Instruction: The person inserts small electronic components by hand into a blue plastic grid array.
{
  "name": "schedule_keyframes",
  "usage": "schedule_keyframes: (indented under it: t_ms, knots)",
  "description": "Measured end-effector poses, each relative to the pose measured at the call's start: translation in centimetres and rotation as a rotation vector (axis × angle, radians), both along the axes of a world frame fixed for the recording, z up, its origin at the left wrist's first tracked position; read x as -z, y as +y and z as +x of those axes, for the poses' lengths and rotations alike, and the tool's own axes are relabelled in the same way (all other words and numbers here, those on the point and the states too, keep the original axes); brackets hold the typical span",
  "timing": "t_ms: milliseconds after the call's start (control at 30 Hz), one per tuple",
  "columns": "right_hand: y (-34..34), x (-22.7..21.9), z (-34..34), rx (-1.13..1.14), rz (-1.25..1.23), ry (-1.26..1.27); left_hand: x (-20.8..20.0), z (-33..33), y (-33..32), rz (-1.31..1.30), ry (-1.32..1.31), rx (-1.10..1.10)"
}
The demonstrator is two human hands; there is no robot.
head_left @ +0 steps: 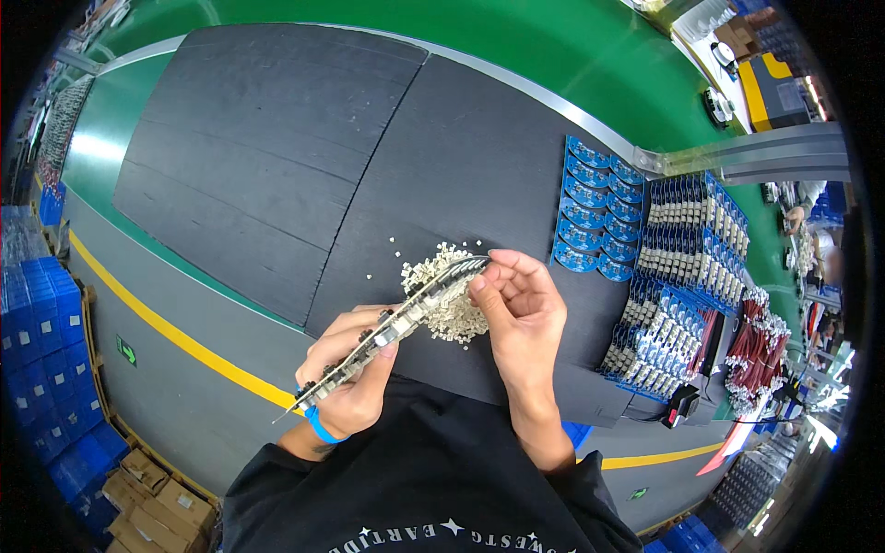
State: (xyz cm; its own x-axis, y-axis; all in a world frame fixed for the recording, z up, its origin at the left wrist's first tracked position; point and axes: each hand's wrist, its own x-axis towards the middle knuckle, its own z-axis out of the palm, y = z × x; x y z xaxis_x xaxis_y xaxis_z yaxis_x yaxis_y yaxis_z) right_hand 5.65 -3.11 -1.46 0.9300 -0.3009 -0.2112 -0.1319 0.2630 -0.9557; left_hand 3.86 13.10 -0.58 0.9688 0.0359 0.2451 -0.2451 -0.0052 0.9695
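A circuit board panel (398, 324), seen nearly edge-on with pale connectors and dark parts along it, is held up in the air on a slant. My left hand (346, 373), with a blue band at the wrist, is closed around its lower left part. At the upper right end, the thumb and fingers of my right hand (518, 300) pinch the panel's edge. Beneath and behind the panel, a heap of small cream connectors (461, 318) lies on the black mat (461, 157), with a few strays beside it.
To the right, a flat blue circuit board panel (583, 198) lies near stacked boards with white connectors (691, 244). Beyond them sit bundled red wires (758, 355) and a small black device (680, 405). A metal post (756, 157) stands at the table's right edge. Blue bins (51, 332) are stacked far left.
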Motion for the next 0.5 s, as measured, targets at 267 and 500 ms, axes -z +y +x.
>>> schedule_keyframes:
  t_ms: [267,500]
  knots:
    - [0.9,-0.9,0.0,0.031,0.027,-0.042,-0.5,0.8,0.1,0.065,-0.094,0.143]
    - [0.9,-1.2,-0.2,-0.015,0.013,-0.036,-0.3,0.4,-0.4,0.091,-0.140,0.098]
